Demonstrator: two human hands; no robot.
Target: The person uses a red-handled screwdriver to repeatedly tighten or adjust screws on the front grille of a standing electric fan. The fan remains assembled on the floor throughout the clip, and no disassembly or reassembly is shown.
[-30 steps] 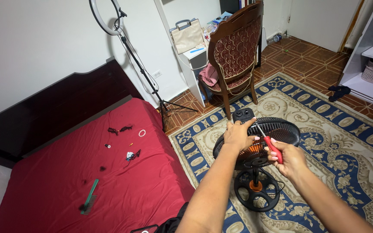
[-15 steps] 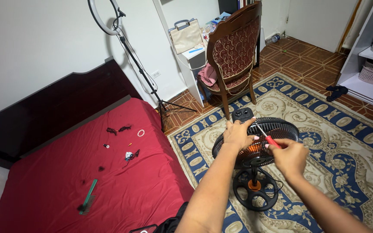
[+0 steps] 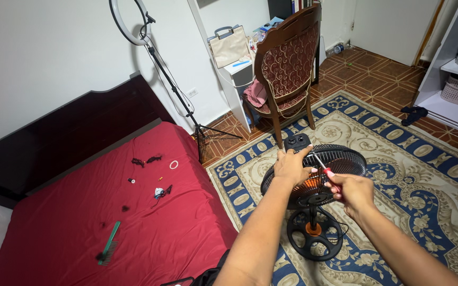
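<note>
So at this point I was mid-way through working on the pedestal fan, which stood on the patterned rug just beside the red bed, its black grille tipped back toward the ceiling. My left hand was wrapped over the top of the motor housing, right under the black control box, closed around it to steady the thing. My right hand had its grip shut on a red-handled screwdriver, shaft angled up and left so the tip sat near the left hand's fingers, at the back of the grille. Couldn't tell if the tip was actually seated in a screw, too small to make out.

My read: this was the screw-driving step on the fan head. The next move would've needed the tip square in the screw head and the left hand holding firm so the fan didn't swivel. Small loose bits and a green comb lay on the bed.
</note>
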